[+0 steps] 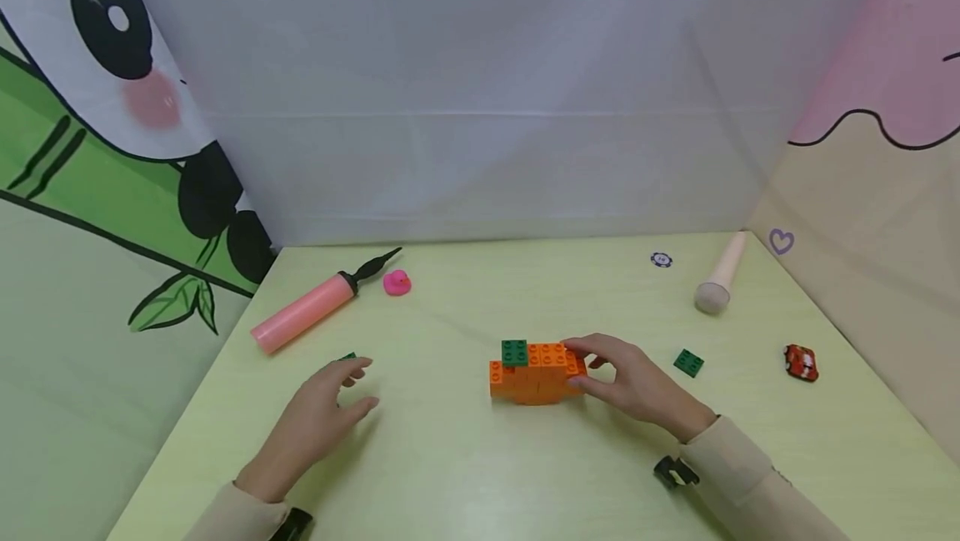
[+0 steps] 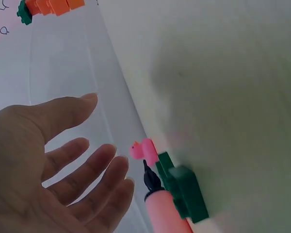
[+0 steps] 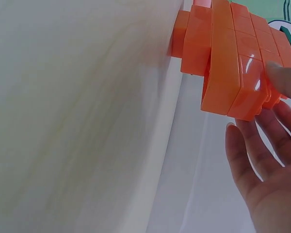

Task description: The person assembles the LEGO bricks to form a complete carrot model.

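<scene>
Near the middle of the table stands a structure of orange toy building bricks (image 1: 538,384), with a green brick (image 1: 514,353) on its top left. My right hand (image 1: 637,381) pinches the right end of that structure; the right wrist view shows the thumb (image 3: 285,80) on one face and the other fingers at the far side. To the left, my left hand (image 1: 311,424) hovers over the table with fingers loosely bent and nothing held. Another green brick (image 2: 188,191) lies just beyond it, mostly hidden behind the hand in the head view.
At the back left lie a pink hand pump (image 1: 307,312) and a pink toy duck (image 1: 397,283). On the right are a loose green brick (image 1: 688,363), a red toy car (image 1: 801,363), a microphone-shaped object (image 1: 720,276) and a round chip (image 1: 662,259). Cloth walls (image 1: 480,91) enclose the table.
</scene>
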The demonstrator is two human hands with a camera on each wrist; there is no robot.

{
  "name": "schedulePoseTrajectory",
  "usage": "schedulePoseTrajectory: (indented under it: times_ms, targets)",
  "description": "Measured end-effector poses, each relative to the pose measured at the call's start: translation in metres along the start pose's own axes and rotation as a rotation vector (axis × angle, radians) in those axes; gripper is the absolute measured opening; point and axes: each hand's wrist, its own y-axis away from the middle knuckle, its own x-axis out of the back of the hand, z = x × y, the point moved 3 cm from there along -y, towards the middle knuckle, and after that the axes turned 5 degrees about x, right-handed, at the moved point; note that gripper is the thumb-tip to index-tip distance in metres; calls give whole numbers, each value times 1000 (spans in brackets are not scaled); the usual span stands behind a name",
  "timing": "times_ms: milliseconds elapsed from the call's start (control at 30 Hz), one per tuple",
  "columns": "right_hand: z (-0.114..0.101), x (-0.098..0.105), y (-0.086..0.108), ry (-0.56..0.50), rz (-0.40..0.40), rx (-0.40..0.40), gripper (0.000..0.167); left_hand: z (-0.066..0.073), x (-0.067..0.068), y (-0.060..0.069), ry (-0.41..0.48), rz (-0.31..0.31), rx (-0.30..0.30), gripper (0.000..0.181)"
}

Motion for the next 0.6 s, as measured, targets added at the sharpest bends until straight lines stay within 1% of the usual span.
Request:
schedulePoseTrajectory:
  times_ms: [67,167,233,333,433,600]
  targets:
    - [0,0,0,1,2,5,49,-13,2,4,-26,6,30,56]
    - [1,0,1,1,6,15,49,-24,5,8,-79,-21,112,65]
    - [1,-1,1,0,2,14,50,-30,6,10,-114,-56,169,72]
    - [1,-1,1,1,-7,-2,50,-38,5,11,-129,-104,236,79]
    - [0,0,1,5,-15,-19,51,-42,5,10,-127,-123,257,77]
    - [0,1,0,6,-14,-21,50,-45,4,8,-116,-131,228,65]
